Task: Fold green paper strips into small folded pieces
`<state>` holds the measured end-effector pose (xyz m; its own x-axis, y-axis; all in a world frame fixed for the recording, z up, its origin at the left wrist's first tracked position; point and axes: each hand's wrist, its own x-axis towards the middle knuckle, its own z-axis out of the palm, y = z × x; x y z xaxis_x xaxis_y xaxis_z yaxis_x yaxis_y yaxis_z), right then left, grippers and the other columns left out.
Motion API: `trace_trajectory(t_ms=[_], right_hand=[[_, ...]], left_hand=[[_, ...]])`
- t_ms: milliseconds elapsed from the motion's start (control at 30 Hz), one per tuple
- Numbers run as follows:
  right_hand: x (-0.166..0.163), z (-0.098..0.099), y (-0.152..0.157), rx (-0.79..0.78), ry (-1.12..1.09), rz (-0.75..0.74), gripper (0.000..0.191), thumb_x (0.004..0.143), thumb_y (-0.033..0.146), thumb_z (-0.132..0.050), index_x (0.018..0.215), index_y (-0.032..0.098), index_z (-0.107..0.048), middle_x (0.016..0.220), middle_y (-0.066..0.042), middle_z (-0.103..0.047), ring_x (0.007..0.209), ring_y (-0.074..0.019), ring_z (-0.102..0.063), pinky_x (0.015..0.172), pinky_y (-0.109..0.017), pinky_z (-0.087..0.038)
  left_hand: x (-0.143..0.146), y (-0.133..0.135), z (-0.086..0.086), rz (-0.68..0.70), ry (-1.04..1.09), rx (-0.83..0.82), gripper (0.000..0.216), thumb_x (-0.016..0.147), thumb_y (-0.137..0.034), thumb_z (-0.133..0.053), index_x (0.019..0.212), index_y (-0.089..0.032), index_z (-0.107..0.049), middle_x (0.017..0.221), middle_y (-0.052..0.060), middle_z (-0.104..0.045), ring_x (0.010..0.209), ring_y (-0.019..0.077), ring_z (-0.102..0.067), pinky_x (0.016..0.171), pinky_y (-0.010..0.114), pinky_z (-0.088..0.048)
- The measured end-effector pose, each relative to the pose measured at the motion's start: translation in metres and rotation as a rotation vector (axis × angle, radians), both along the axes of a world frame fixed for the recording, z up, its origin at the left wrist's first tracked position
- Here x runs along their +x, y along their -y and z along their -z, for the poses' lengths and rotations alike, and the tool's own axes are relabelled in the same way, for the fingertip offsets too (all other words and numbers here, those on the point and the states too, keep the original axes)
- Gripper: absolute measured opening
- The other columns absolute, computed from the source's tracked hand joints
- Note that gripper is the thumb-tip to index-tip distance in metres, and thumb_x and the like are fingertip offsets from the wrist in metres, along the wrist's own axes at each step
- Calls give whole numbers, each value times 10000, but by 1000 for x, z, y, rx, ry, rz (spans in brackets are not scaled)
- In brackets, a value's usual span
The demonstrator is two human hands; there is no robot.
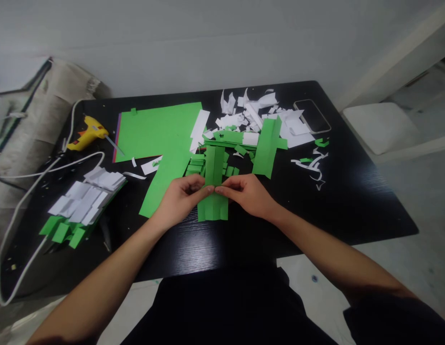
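Observation:
A green paper strip (214, 207) with lengthwise creases stands between my two hands, over the near middle of the table. My left hand (184, 194) pinches its left side, the thumb lying on the front of the paper. From the right, my right hand (246, 191) grips it the same way, and the two thumb tips almost meet. Fingers behind the strip are partly hidden. Just beyond my hands lie small folded green pieces (195, 164). Another creased green strip (267, 148) rests to the right of them, and a flat green strip (167, 179) lies by my left hand.
Stacked green sheets (154, 129) lie at the back left, near a yellow glue gun (88, 134) with a white cord (19, 206). A model of white and green paper flaps (84, 201) sits at left. White scraps (231, 120) and a phone (312, 116) occupy the back right of the black table (337, 206).

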<state>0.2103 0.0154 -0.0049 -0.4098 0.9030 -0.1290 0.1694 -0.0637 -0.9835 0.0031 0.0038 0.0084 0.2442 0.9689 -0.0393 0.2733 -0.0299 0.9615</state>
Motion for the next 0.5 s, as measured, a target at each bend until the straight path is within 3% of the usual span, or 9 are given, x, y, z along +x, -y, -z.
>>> trace_trajectory(t_ms=[100,200,267,333,400,500], right_hand=[[-1,0,2,82,-19,41,306,854,485,-794,806,185,-760,710,-8,-676,648,-146,-574,606,-285,-453],[-1,-1,3,254,-49,226,212,855,398,-810,941,216,-744,990,-54,-728,923,-202,-663,843,-343,-541],[0,-2,2,300,-77,355,201,849,359,-817,942,216,-710,999,-53,-708,944,-198,-659,896,-352,-544],[1,-3,0,147,-173,345,240,865,408,-798,871,203,-674,837,-24,-680,790,-170,-654,791,-326,-567],[1,-4,-1,-124,-326,202,371,888,539,-749,825,185,-660,735,-15,-674,667,-155,-655,671,-303,-580],[-1,-5,0,-340,-459,-16,467,809,613,-805,856,159,-707,794,-45,-747,688,-172,-717,644,-299,-621]], left_hand=[[-2,2,-2,-15,-69,128,298,891,-332,-737,665,-195,-600,608,-38,-502,570,122,-457,543,265,-368],[-7,4,-5,-60,-165,466,94,902,-258,-744,818,-227,-770,873,34,-696,835,188,-628,754,322,-500],[-12,7,-6,-114,-238,677,140,935,-217,-706,926,-283,-830,935,48,-686,897,198,-626,801,340,-507],[-15,9,-6,-138,-306,784,208,956,-191,-676,979,-314,-843,843,37,-627,806,174,-594,727,315,-493],[-16,11,-5,-120,-375,872,247,967,-165,-657,1010,-324,-841,785,23,-588,742,156,-564,666,290,-474],[-15,11,-1,-80,-429,1003,263,971,-127,-646,1037,-302,-831,798,20,-587,725,145,-551,643,273,-467]])
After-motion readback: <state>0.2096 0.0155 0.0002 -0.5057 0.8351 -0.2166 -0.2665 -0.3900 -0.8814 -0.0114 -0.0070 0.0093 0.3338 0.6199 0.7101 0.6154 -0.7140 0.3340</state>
